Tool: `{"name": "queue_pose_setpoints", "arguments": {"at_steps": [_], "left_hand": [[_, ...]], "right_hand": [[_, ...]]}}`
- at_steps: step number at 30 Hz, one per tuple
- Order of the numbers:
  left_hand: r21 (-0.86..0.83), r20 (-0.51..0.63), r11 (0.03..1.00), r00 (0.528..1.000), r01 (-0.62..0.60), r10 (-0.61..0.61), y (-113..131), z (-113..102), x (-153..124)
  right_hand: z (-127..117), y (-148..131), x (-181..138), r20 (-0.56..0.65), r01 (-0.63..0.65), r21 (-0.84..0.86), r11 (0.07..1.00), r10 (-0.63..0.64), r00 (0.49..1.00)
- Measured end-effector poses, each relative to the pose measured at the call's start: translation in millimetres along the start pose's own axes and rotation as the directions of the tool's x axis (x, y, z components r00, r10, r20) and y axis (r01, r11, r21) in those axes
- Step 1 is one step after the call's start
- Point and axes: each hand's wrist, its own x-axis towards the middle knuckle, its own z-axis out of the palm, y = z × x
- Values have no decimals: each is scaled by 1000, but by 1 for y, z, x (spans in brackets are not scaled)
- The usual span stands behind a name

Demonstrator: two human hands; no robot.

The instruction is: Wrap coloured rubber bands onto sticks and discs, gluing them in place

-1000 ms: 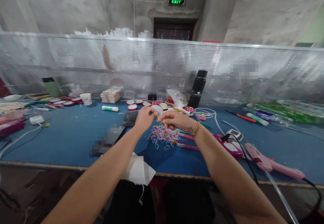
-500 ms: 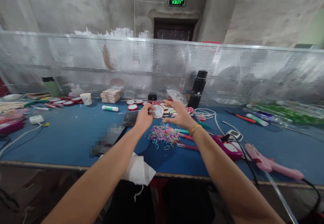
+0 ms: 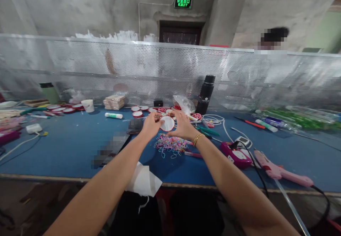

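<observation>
A round white disc with a red rim (image 3: pixel 167 123) is held up above the table. My left hand (image 3: pixel 153 124) pinches its left edge. Around the right side curves my right hand (image 3: pixel 182 125), with fingers at the top edge and thumb near the bottom. Whether a thin band is stretched between those fingers is too small to tell. Just below the hands lies a heap of small coloured rubber bands (image 3: pixel 170 145). More red-rimmed discs (image 3: pixel 137 114) lie behind the hands.
A black bottle (image 3: pixel 205 95) stands behind my right hand. To the right are a purple power strip (image 3: pixel 236 156), cables and a pink glue gun (image 3: pixel 279 170). A glue stick (image 3: pixel 113 116) and a paper cup (image 3: pixel 87 105) are at left. A person is beyond the perforated metal screen (image 3: pixel 133 65).
My right hand has moved left and closed in around the disc; before, its fingers were spread apart beside it. A person's head has appeared behind the screen at right.
</observation>
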Motion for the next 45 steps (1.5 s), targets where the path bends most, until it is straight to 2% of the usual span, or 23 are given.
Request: {"name": "queue_pose_setpoints", "arguments": {"at_steps": [5,12,21,36,39,41,43,45], "left_hand": [[-44,91,998,995,-38,42,5,0,-4],[-80,163,996,986,45,-32,12,-2,-9],[-67,143,996,988,-51,60,7,-2,-6],[-80,120,994,989,-78,88,3,-2,-4],[-187,93,982,995,-3,21,9,-2,-6],[-307,77,948,995,88,-68,13,-2,-6],[-392,59,908,990,144,-132,17,-3,-6],[-421,43,896,989,144,-139,20,-4,-6]], "right_hand": [[4,-7,0,0,8,18,1000,-8,1000],[3,-11,-1,19,-9,-11,1000,9,1000],[3,-9,-1,60,2,-15,1000,-1,998],[3,-11,-1,50,10,-13,1000,-9,999],[4,-8,1,21,12,79,997,-13,1000],[7,-6,2,-14,11,212,977,-8,1000],[12,-3,2,-29,-4,371,928,16,999],[18,-1,3,-14,-33,511,859,47,999]]}}
